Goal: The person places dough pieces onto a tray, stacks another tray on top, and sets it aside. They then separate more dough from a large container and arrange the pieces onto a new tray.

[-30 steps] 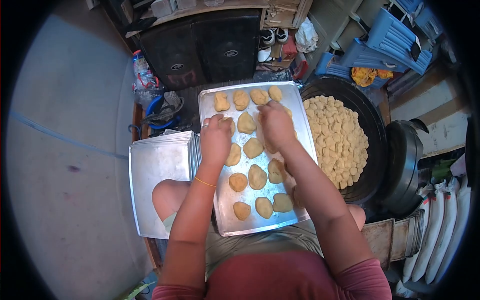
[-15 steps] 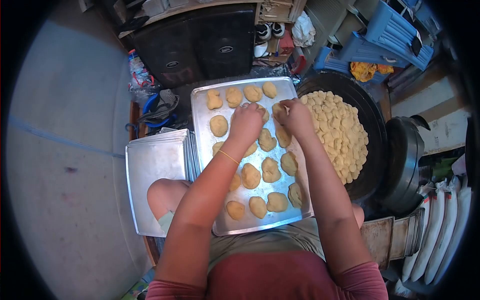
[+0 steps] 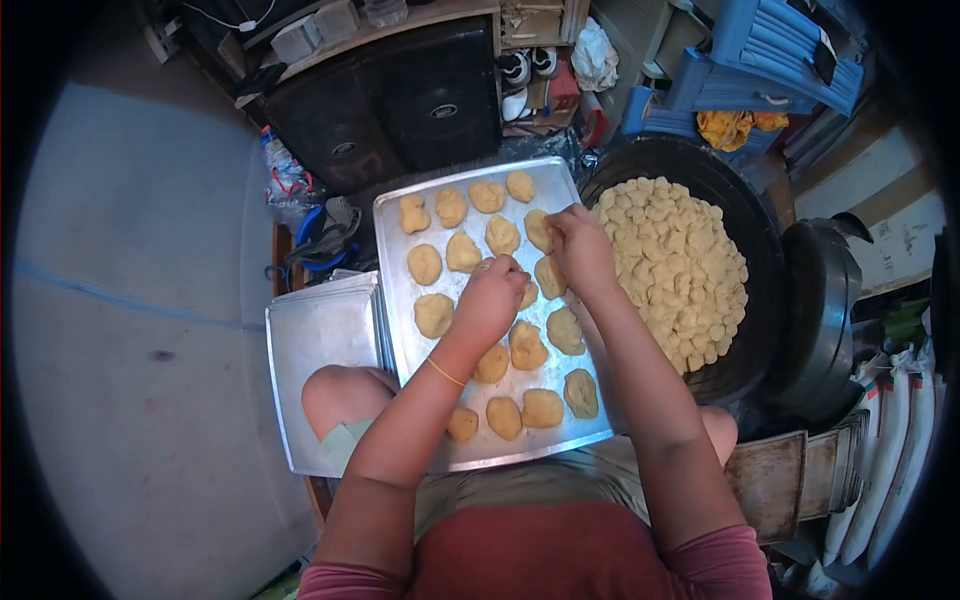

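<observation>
A metal baking tray (image 3: 400, 384) rests across my lap, with rows of flattened yellowish dough pieces on it. My left hand (image 3: 490, 305), with a ring and a yellow wrist band, has its fingers closed on a dough piece (image 3: 529, 294) near the tray's middle. Further up on the right side, my right hand (image 3: 585, 250) pinches the edge of another dough piece (image 3: 536, 229). One more dough piece (image 3: 549, 277) lies between the two hands. My left hand and forearm hide part of the tray's left side.
Right of the tray, a wide black basin (image 3: 755, 300) holds a heap of small dough lumps (image 3: 680, 270). Stacked metal trays (image 3: 320, 340) stand at my left knee. Darker trays (image 3: 768, 480) and white sacks (image 3: 880, 460) are at the right. A black cabinet (image 3: 390, 120) stands ahead.
My left hand has come toward me, from a dough piece in the second row to one in the third. My right hand stays at the right-hand column. The view has shifted slightly.
</observation>
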